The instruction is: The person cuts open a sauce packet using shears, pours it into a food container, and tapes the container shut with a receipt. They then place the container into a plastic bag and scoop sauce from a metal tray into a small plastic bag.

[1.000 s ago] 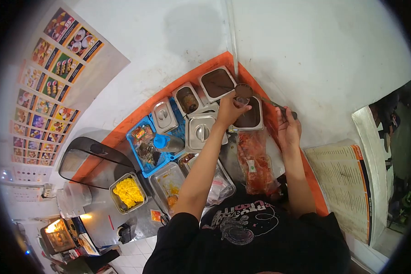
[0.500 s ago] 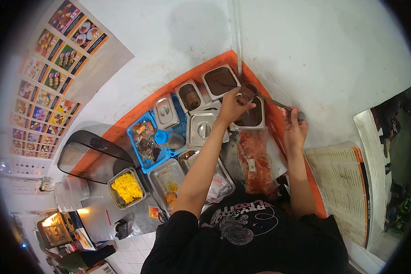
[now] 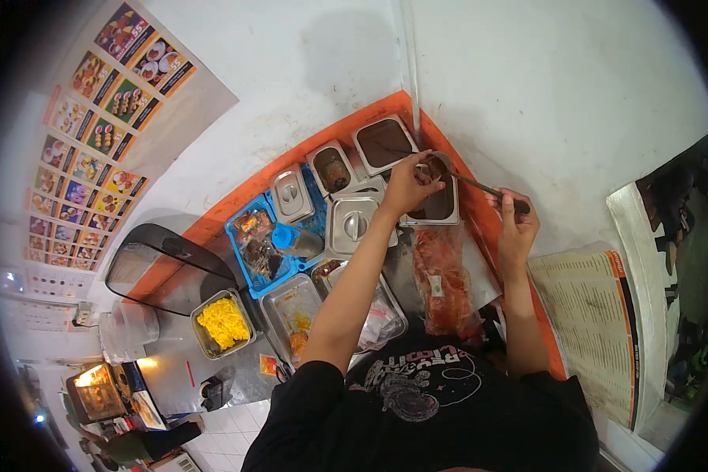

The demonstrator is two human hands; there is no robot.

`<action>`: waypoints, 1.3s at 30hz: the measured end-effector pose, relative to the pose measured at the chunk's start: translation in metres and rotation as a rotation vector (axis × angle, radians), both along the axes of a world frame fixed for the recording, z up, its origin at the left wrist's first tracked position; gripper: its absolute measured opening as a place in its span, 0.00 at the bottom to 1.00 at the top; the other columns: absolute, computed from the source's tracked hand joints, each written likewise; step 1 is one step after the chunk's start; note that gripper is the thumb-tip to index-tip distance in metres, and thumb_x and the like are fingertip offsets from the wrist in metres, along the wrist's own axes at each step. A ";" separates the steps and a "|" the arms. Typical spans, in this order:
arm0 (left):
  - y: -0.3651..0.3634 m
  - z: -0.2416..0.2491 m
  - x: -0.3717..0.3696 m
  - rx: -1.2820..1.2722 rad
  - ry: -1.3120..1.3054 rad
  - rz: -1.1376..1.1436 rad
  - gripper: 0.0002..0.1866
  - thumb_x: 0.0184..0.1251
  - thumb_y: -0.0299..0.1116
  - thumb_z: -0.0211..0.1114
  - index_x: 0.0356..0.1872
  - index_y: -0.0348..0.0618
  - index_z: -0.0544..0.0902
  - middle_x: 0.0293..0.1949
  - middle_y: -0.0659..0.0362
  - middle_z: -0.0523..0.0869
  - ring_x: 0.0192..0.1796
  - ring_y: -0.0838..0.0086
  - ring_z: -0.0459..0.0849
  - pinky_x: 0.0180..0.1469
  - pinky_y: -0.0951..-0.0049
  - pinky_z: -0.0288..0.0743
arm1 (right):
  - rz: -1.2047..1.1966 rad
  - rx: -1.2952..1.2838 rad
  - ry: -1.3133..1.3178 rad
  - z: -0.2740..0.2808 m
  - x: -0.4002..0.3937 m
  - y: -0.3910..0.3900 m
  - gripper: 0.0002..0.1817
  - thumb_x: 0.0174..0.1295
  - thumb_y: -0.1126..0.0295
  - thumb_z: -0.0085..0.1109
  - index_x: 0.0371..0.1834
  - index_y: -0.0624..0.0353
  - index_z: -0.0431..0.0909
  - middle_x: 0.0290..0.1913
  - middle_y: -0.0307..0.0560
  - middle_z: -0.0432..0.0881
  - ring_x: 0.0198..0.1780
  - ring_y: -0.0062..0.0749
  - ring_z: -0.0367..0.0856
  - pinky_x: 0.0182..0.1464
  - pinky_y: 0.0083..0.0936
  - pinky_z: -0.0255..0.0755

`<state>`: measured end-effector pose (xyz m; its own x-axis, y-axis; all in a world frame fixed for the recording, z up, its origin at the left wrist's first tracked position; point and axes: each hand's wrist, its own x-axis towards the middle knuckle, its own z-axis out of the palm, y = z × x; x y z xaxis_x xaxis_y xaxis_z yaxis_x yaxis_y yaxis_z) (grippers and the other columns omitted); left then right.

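My right hand [image 3: 514, 228] is closed around the dark handle of a ladle [image 3: 480, 186], which slants up to the left. The ladle's bowl end meets my left hand [image 3: 407, 187] over a metal pan of dark brown sauce [image 3: 442, 211]. Between the fingers of my left hand is what looks like a small clear cup [image 3: 430, 168], partly hidden by them. A second pan of brown sauce [image 3: 383, 141] stands in the corner with a utensil handle sticking out. Under the near sauce pan lies a clear bag of reddish food [image 3: 442, 275].
Left of my left arm are lidded steel pans [image 3: 352, 224], a blue basket [image 3: 256, 287] with a blue-capped bottle [image 3: 295, 240], and a tray of yellow shreds [image 3: 225, 322]. An orange-edged wall [image 3: 484, 236] bounds the counter. A mesh cover [image 3: 165, 263] leans at the left.
My right hand has shifted slightly right and down with the ladle, whose bowl has tilted against the cup. My left hand stays over the sauce pan. The view has shifted slightly.
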<state>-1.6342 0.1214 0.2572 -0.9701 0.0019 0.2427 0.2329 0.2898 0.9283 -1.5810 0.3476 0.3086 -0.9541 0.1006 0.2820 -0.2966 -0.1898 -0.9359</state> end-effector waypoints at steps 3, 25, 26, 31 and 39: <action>0.001 -0.002 0.001 0.031 -0.021 0.003 0.35 0.49 0.25 0.80 0.61 0.34 0.77 0.43 0.60 0.84 0.31 0.83 0.79 0.36 0.79 0.77 | 0.047 0.003 0.035 0.006 0.005 0.001 0.09 0.73 0.74 0.54 0.47 0.71 0.77 0.47 0.54 0.84 0.47 0.32 0.85 0.54 0.28 0.79; 0.001 0.000 0.002 -0.009 -0.037 0.014 0.39 0.43 0.27 0.81 0.62 0.34 0.76 0.43 0.53 0.84 0.30 0.77 0.81 0.36 0.76 0.77 | 0.207 0.096 0.156 -0.002 0.003 0.012 0.05 0.72 0.78 0.53 0.45 0.68 0.77 0.51 0.57 0.81 0.50 0.36 0.84 0.56 0.30 0.78; 0.000 -0.002 0.001 -0.067 0.054 0.022 0.39 0.45 0.26 0.81 0.63 0.34 0.76 0.37 0.57 0.84 0.29 0.81 0.80 0.34 0.78 0.75 | 0.170 0.059 0.127 -0.008 0.002 0.011 0.06 0.72 0.77 0.52 0.46 0.68 0.76 0.51 0.57 0.81 0.50 0.36 0.84 0.56 0.30 0.78; -0.005 0.004 0.011 -0.118 0.024 0.020 0.38 0.48 0.28 0.80 0.64 0.33 0.75 0.37 0.58 0.84 0.29 0.83 0.78 0.32 0.79 0.74 | 0.054 -0.065 -0.061 -0.034 0.000 0.002 0.08 0.74 0.74 0.51 0.47 0.69 0.75 0.50 0.54 0.82 0.49 0.35 0.85 0.56 0.29 0.79; -0.032 -0.012 0.036 -0.125 0.089 0.130 0.37 0.57 0.22 0.67 0.71 0.35 0.66 0.51 0.56 0.84 0.29 0.83 0.78 0.32 0.80 0.74 | 0.003 -0.249 -0.310 -0.108 -0.023 -0.008 0.12 0.73 0.69 0.55 0.49 0.68 0.77 0.46 0.51 0.83 0.48 0.36 0.84 0.55 0.28 0.79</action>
<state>-1.5980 0.0898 0.2453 -0.9388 -0.0859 0.3336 0.2659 0.4348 0.8604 -1.6038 0.3392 0.2008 -0.9906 0.1267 -0.0523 -0.0062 -0.4228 -0.9062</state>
